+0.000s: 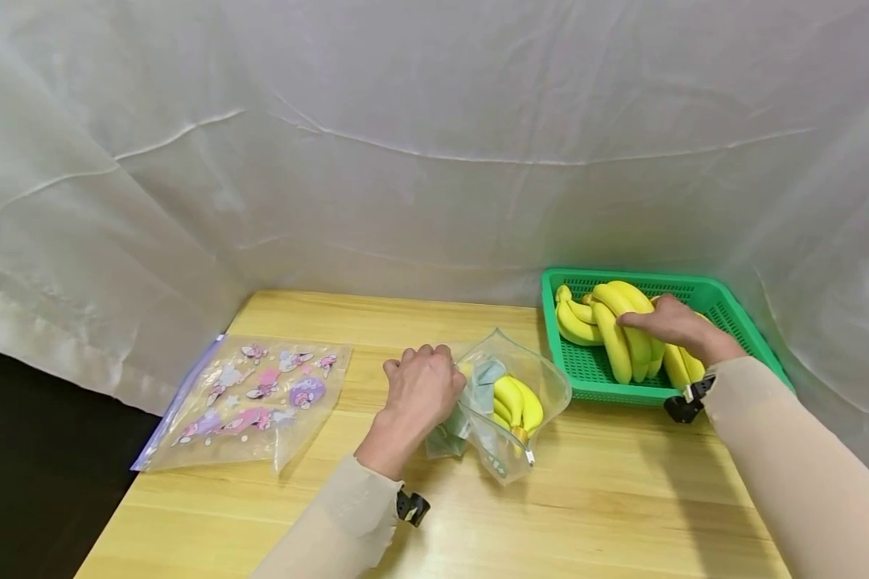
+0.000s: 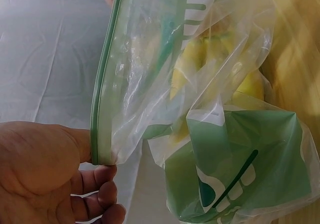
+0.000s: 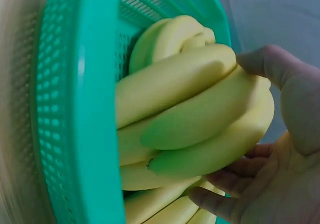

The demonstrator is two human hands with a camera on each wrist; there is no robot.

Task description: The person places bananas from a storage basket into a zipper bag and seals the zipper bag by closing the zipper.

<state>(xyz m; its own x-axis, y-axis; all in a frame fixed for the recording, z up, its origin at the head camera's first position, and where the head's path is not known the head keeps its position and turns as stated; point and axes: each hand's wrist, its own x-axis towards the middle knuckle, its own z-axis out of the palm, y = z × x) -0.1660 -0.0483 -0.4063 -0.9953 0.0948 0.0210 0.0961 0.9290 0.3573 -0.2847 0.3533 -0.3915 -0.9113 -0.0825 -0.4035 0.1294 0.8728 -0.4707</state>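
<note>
My left hand (image 1: 423, 390) pinches the top corner of a clear zip bag with green print (image 2: 250, 154), thumb on one side and curled fingers on the other. The bag's mouth gapes, and a bunch of yellow bananas (image 1: 529, 402) lies inside it. Over at the right, my right hand (image 1: 684, 326) grips a larger bunch of bananas (image 3: 200, 114) in a green basket (image 1: 756, 342). The right wrist view shows the thumb on top of this bunch and the fingers underneath. More bananas (image 3: 172, 37) lie around it in the basket.
Flat on the left of the wooden table (image 1: 471, 531) lies another clear zip bag (image 1: 261, 394) with pink and purple cartoon print and a purple zip strip. A pale cloth curtain (image 1: 405, 217) hangs behind and beside the table. The basket stands near the table's back edge.
</note>
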